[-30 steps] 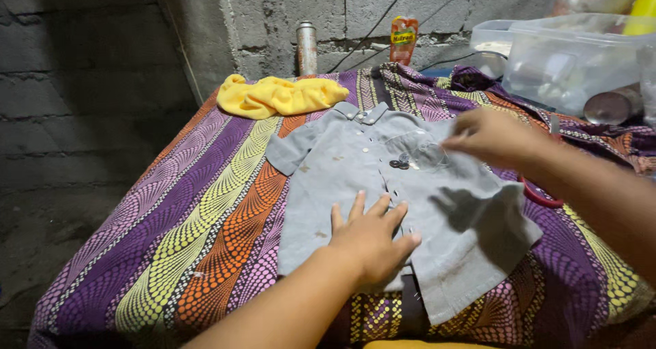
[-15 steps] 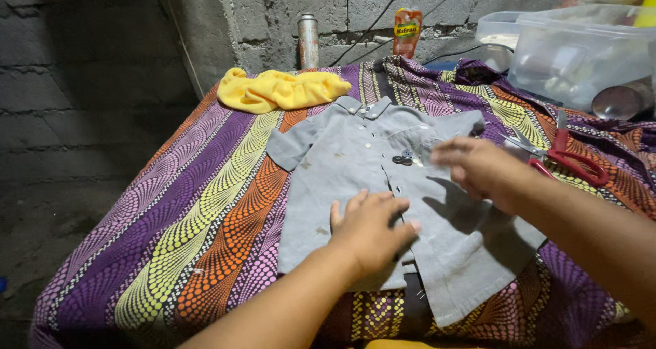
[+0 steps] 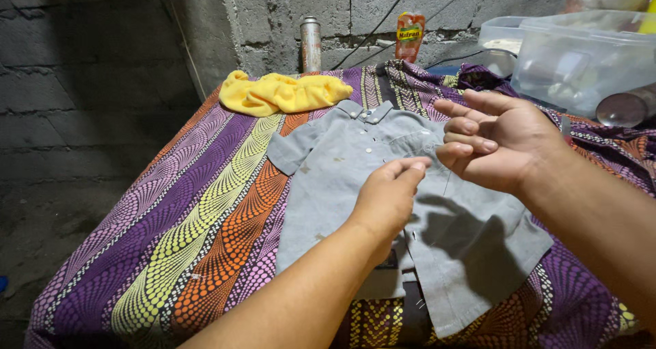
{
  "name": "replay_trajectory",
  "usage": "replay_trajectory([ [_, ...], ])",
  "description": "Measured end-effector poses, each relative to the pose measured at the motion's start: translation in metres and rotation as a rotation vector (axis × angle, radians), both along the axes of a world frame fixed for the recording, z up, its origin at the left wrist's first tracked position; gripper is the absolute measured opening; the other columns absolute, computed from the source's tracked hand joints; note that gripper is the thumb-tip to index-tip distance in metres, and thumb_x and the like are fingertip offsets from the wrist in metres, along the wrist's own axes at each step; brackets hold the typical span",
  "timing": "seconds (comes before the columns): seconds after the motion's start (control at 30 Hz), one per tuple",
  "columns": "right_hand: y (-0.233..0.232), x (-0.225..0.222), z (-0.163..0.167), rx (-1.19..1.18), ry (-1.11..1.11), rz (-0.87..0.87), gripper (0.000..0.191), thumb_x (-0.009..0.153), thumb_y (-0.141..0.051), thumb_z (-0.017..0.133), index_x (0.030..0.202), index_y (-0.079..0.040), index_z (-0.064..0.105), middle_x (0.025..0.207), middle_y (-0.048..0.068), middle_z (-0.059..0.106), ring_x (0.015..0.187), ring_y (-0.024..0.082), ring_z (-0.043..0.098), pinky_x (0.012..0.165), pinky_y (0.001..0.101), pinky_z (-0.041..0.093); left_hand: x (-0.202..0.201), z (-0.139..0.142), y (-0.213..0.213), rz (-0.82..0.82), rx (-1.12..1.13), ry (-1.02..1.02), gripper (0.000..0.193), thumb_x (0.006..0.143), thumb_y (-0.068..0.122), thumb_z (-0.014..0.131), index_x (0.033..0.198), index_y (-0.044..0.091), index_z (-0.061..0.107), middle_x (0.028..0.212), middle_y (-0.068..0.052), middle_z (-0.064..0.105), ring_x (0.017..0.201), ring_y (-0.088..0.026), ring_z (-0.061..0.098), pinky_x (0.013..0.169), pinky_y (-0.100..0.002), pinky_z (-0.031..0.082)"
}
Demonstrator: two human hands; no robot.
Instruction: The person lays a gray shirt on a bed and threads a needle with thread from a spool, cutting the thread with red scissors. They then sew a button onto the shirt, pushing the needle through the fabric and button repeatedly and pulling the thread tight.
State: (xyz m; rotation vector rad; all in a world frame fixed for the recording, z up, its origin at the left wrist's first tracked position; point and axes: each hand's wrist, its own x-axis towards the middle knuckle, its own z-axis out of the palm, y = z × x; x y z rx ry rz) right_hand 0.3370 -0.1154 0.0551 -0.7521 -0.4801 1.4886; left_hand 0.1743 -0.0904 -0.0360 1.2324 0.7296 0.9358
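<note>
Both hands hover over the grey shirt (image 3: 355, 178): left hand (image 3: 389, 199) fingertips pinched together, right hand (image 3: 499, 141) loosely curled, holding nothing.

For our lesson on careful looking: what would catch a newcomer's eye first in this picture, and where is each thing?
First come the two hands raised at centre over a small grey shirt: the left hand with fingertips pinched together, the right hand open beside it. The shirt lies flat on a bright cloth of purple, yellow and orange stripes. Behind it, near the block wall, lies a crumpled yellow cloth.
</note>
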Motion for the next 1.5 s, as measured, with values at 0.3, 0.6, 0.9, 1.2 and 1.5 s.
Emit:
replay_trajectory([
  [0.3,0.016,0.027,-0.021,0.005,-0.016,-0.031,0.023,0.102,-0.027,0.057,0.11,-0.005,0.062,0.061,-0.006,0.039,0.044,0.006,0.025,0.052,0.0232,0.03,0.001,-0.008,-0.004,-0.113,0.241,0.044,0.027,0.092,0.033,0.071,0.099,0.007,0.077,0.086,0.002,0.071,0.078,-0.008,0.058,0.069,-0.026,0.047],
  [0.6,0.023,0.171,-0.044,-0.116,-0.377,-0.397,0.017,0.1,-0.022,0.062,0.106,-0.007,0.066,0.077,-0.004,0.051,0.065,0.012,0.04,0.064,0.0277,0.037,-0.052,-0.026,0.034,-0.092,0.173,0.461,0.022,0.087,0.028,0.074,0.09,0.006,0.078,0.086,-0.002,0.077,0.074,-0.009,0.065,0.065,-0.027,0.05],
  [0.9,0.001,0.075,-0.03,0.252,-1.63,-0.202,0.032,0.092,-0.026,0.066,0.117,-0.009,0.075,0.111,0.006,0.076,0.107,0.024,0.072,0.093,0.0397,0.055,-0.033,-0.02,0.051,-0.351,0.153,0.397,0.025,0.089,0.03,0.073,0.096,0.008,0.081,0.088,0.001,0.077,0.078,-0.007,0.067,0.071,-0.022,0.051],
  [1.2,-0.018,-0.021,-0.059,0.25,-1.081,0.389,0.017,0.094,-0.019,0.064,0.099,-0.003,0.069,0.079,0.002,0.068,0.066,0.01,0.06,0.059,0.0271,0.048,-0.047,-0.017,0.036,-0.312,-0.036,0.522,0.027,0.09,0.043,0.071,0.09,0.017,0.077,0.079,0.007,0.068,0.071,-0.005,0.055,0.065,-0.029,0.04],
  [1.5,-0.009,-0.002,-0.082,0.274,-1.249,0.426,0.008,0.093,-0.009,0.072,0.096,-0.002,0.07,0.08,0.003,0.068,0.068,0.01,0.052,0.059,0.0275,0.041,-0.054,-0.012,0.031,-0.369,-0.071,0.534,0.027,0.09,0.044,0.073,0.095,0.018,0.078,0.083,0.009,0.069,0.072,-0.005,0.052,0.066,-0.025,0.041],
])
